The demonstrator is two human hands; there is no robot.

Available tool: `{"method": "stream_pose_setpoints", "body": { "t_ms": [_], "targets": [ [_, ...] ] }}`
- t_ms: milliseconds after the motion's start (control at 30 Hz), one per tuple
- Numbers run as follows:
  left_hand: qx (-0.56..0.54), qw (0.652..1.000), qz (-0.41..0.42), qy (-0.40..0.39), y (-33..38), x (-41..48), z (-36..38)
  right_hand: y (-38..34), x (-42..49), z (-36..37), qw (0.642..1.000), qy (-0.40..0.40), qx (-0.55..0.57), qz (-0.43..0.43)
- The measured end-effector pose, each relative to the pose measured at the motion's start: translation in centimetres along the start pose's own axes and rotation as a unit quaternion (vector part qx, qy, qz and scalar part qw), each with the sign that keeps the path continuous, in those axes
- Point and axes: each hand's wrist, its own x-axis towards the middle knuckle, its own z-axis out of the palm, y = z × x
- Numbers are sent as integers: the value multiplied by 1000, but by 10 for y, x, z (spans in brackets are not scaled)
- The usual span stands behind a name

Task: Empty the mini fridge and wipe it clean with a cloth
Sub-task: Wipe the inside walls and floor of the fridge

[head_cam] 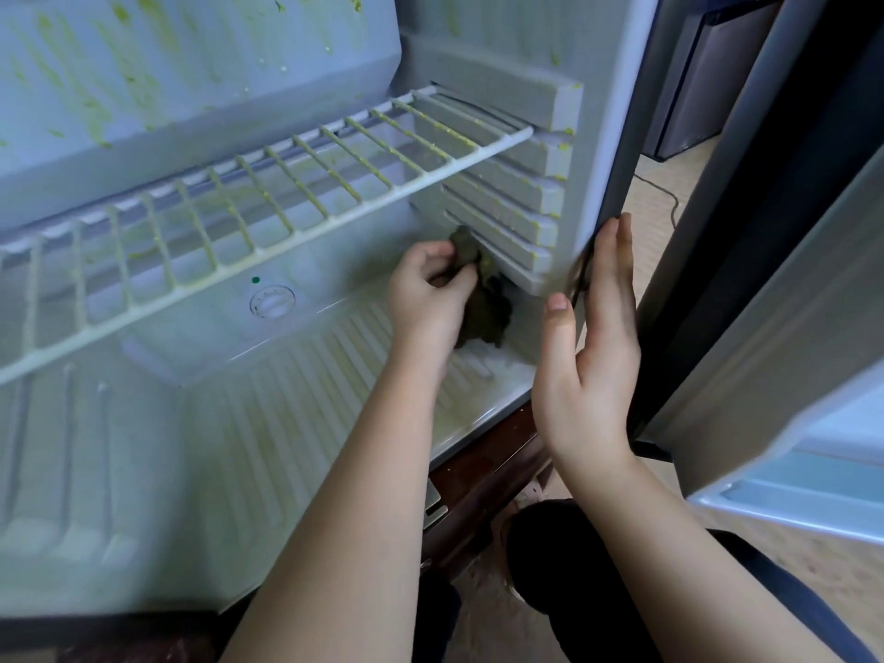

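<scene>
Two hands at the mini fridge (287, 423). Right hand (593, 356) is closest, fingers straight, laid flat on the fridge's front right edge. Left hand (425, 294) is deeper in, curled around a dark cloth (488, 313) bunched against the fridge's right wall, low down. Wire shelf (268, 184) sits above, and green smears (95, 102) streak the fridge's back wall.

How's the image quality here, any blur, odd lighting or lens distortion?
Head view: cool, dim bluish light inside the fridge; left hand and dark cloth are smeared by motion blur; right hand on the fridge's front edge looks sharper; wire shelf bows slightly from the wide-angle lens; no strong glare.
</scene>
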Motion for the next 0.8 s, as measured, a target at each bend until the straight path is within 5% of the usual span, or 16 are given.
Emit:
{"method": "stream_pose_setpoints", "body": {
  "t_ms": [167, 367, 800],
  "targets": [
    [21, 990, 99, 93, 25, 34, -6, 4, 0, -5, 1000, -12, 12, -2],
    [199, 940, 244, 128, 14, 26, 4, 4, 1, -2, 1000, -5, 4, -6],
    [249, 892, 373, -50, 33, -43, -5, -2, 0, -4, 1000, -2, 7, 14]
  ]
}}
